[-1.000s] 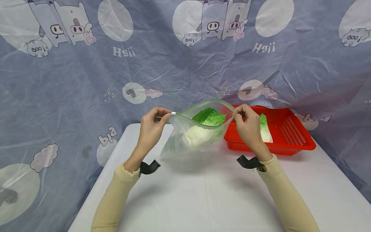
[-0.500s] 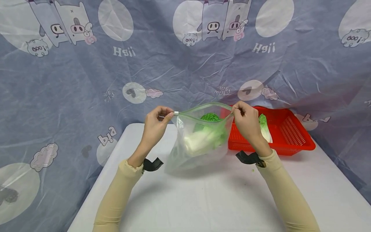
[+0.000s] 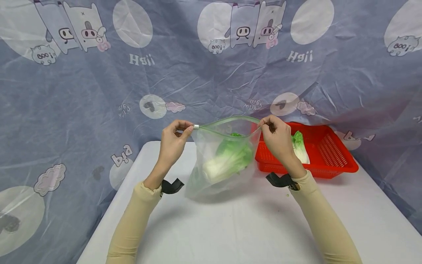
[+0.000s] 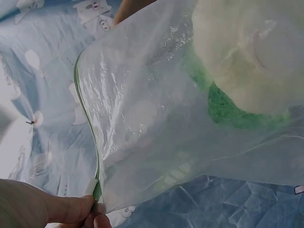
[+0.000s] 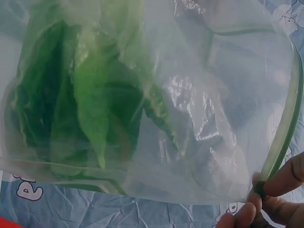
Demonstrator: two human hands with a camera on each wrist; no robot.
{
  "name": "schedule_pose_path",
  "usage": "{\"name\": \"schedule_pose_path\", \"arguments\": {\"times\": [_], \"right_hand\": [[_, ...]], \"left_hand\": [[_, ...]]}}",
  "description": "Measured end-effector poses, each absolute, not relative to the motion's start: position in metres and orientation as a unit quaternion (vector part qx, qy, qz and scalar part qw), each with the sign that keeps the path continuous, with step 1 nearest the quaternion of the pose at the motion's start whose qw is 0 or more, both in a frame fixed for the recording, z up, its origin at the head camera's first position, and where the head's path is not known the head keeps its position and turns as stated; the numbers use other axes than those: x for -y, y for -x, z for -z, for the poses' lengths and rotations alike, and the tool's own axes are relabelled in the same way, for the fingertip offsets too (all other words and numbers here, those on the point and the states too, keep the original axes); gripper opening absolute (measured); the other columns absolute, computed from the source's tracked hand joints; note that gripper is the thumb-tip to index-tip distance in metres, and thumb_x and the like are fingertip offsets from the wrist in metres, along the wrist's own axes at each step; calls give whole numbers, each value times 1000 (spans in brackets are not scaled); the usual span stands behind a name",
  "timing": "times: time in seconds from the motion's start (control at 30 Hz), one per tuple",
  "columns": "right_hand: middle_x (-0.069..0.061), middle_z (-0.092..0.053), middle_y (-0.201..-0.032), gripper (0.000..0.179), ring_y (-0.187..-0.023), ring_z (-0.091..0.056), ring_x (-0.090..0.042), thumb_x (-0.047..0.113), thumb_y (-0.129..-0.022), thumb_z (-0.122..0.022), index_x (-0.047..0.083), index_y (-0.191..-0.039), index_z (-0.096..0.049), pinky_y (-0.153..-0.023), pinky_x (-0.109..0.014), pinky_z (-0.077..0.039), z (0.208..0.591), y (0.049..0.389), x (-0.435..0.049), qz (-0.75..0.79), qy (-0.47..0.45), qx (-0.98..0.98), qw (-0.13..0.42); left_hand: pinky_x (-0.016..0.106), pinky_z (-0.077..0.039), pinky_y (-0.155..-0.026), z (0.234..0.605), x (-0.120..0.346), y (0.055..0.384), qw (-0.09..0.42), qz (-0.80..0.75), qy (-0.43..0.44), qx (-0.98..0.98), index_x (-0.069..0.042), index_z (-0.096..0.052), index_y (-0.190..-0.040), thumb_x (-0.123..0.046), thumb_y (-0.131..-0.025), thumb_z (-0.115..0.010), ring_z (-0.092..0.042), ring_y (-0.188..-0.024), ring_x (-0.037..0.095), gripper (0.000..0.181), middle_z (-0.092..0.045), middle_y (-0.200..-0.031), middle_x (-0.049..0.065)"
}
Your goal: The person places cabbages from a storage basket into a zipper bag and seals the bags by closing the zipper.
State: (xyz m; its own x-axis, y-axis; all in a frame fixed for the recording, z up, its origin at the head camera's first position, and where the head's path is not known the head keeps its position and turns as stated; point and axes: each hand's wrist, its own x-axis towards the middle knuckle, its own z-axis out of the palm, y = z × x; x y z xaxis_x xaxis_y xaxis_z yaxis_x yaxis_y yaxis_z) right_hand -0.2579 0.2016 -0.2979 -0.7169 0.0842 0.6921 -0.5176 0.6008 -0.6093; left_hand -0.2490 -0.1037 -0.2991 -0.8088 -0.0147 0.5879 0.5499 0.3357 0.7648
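A clear zip bag [image 3: 204, 161] with a green seal strip hangs between the two hands, its mouth gaping. Inside it a napa cabbage [image 3: 224, 163] lies tilted, white base low at the left and green leaves up to the right. The left hand [image 3: 173, 141] pinches the bag's left top corner by the white slider [image 3: 196, 126]. At the opposite top corner, the right hand [image 3: 277, 137] pinches the green strip between thumb and fingers. Through the film in the right wrist view, the green leaves [image 5: 95, 95] show; the pale cabbage base [image 4: 251, 61] fills the upper right of the left wrist view.
A red plastic basket [image 3: 329, 167] stands behind the right hand, holding another napa cabbage [image 3: 300, 148]. Small green scraps lie on the white table [image 3: 230, 234]. A grey-blue printed cloth [image 3: 181, 73] hangs along the back.
The bag's lower part has swung down and towards the person, and the cabbage has slid deeper into it. The right hand has shifted slightly left; both hands keep their pinch.
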Motion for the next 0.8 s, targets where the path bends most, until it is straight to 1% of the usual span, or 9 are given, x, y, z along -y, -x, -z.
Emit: {"name": "schedule_pose_path", "arguments": {"times": [0.07,0.2,0.3,0.37,0.47,0.53,0.6,0.73,0.8], "right_hand": [[-1,-57,-67,20,-57,-43,-13,7,-91,-48,10,-82,-66,-55,-23,-34,296,258,-200,-431,-139,816,359],[-6,-61,-72,19,-60,-44,-13,6,-90,-49,9,-83,-66,-59,-23,-35,292,258,-196,-433,-150,811,363],[-9,-63,-75,19,-61,-44,-13,6,-90,-48,10,-84,-66,-59,-23,-34,289,259,-194,-432,-153,814,357],[-6,-63,-74,20,-61,-44,-13,6,-90,-49,11,-84,-67,-59,-23,-35,286,259,-192,-430,-155,817,351],[-5,-62,-74,19,-61,-45,-13,8,-91,-49,12,-84,-67,-59,-23,-35,279,259,-189,-422,-155,828,336],[-3,-61,-73,20,-60,-45,-14,10,-92,-49,13,-85,-67,-58,-24,-35,275,260,-188,-415,-152,836,326],[-5,-59,-71,20,-59,-45,-15,12,-92,-48,12,-85,-67,-57,-25,-35,273,262,-187,-411,-149,842,316],[-6,-55,-68,21,-58,-44,-18,12,-94,-47,12,-86,-66,-56,-27,-35,273,266,-187,-411,-150,847,303],[-5,-56,-69,21,-59,-45,-18,13,-94,-46,11,-88,-66,-56,-27,-35,274,267,-187,-411,-149,848,299]], "left_hand": [[26,-46,-72,297,106,248,266,554,171,770,-7,-69,-101,-23,-92,-67,-59,-84,19,19,-68,-95,10],[22,-45,-70,295,109,247,275,562,169,761,-6,-70,-100,-24,-91,-68,-59,-81,21,20,-68,-95,12],[24,-45,-71,291,109,243,275,563,161,762,-2,-69,-102,-18,-91,-67,-60,-83,24,19,-68,-97,15],[25,-45,-71,286,110,239,278,562,157,763,0,-69,-102,-15,-92,-67,-60,-85,25,19,-68,-98,17],[26,-46,-72,284,113,243,285,559,155,763,0,-69,-102,-16,-92,-67,-60,-85,23,19,-68,-96,17],[25,-47,-71,288,118,250,292,560,158,759,-3,-70,-101,-20,-91,-68,-60,-83,19,19,-68,-95,14],[26,-48,-70,291,122,257,294,562,158,757,-5,-70,-101,-22,-90,-69,-61,-83,17,20,-68,-95,12],[22,-51,-63,295,127,264,292,571,149,753,-4,-69,-102,-21,-90,-69,-62,-82,14,21,-68,-96,13],[19,-51,-59,297,130,267,290,575,141,752,-3,-69,-102,-21,-90,-69,-61,-81,13,22,-68,-96,13]]}}
